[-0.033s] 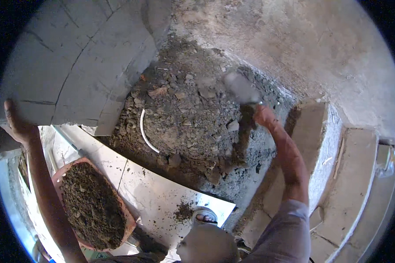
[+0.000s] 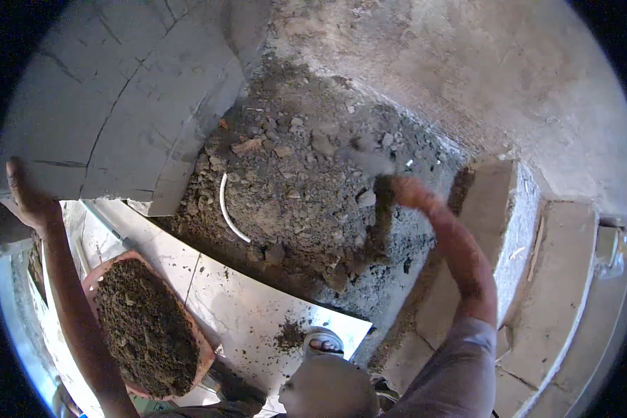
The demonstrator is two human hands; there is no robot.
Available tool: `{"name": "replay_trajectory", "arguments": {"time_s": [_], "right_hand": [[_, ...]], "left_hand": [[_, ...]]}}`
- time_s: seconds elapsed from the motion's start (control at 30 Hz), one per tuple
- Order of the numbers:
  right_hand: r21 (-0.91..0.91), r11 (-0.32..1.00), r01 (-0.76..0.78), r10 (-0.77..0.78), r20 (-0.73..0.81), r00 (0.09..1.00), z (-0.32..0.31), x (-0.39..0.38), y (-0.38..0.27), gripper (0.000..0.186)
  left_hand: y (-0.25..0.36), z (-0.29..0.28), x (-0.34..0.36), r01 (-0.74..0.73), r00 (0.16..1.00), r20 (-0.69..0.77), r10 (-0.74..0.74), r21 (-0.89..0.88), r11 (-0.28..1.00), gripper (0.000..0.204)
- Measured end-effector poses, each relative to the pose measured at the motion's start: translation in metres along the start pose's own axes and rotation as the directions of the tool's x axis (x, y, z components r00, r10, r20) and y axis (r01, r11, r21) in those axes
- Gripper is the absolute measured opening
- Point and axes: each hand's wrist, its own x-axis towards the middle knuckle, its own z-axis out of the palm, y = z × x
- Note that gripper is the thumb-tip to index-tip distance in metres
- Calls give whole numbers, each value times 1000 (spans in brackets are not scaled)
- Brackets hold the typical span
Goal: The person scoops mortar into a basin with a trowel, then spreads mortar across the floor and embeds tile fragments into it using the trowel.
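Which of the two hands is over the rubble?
The right hand: it reaches over the rubble, while the left hand is at the grey surface.

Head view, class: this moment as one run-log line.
Left hand: at grey cracked wall; right hand: at blurred grey tool, over grey rubble heap; pink tub: dark soil inside; curved white tube: on heap

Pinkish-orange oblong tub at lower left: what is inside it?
Dark brown, crumbly soil fills the pinkish-orange oblong tub. The tub's bottom, and anything buried, cannot be seen because the soil covers them.
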Motion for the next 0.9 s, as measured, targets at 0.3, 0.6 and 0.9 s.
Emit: {"name": "replay_trajectory", "arguments": {"time_s": [0.3, 0.6, 0.9], "right_hand": [[301, 843, -446, 517, -224, 826, -41, -25, -27, 30], [178, 964, -198, 217, -92, 972, -28, -3, -78, 45], [239, 966, -98, 111, -41, 993, -53, -32, -179, 39]], "left_hand": [[4, -3, 3, -23, 1000, 5, 23, 5, 1000, 38], [4, 3, 1, -1, 1000, 7, 1, 0, 1000, 36], [37, 17, -13, 28, 999, -28, -28, -3, 1000, 60]]}}
